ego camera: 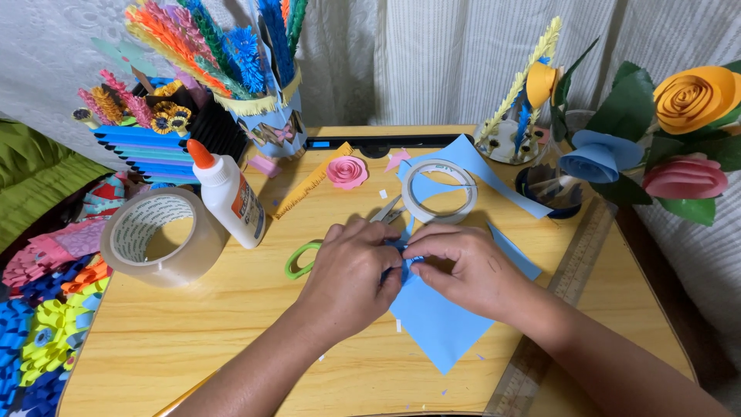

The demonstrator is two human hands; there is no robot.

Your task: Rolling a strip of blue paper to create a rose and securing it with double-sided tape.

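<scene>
My left hand (pixel 349 272) and my right hand (pixel 461 268) meet at the middle of a wooden table (pixel 231 332). Between their fingertips both pinch a small rolled piece of blue paper (pixel 409 261). Under my right hand lies a larger blue paper sheet (pixel 438 326). Green-handled scissors (pixel 302 261) rest partly hidden behind my left hand. A white tape roll (pixel 440 191) sits just beyond my fingers on another blue paper strip (pixel 494 179).
A white glue bottle with an orange cap (pixel 228 194) and a big clear tape roll (pixel 160 236) stand at the left. A pink paper rose (pixel 346 171) lies farther back. Paper flowers (pixel 679 147) crowd the right, colourful paper crafts (pixel 201 69) the back left. A ruler (pixel 575 270) lines the right edge.
</scene>
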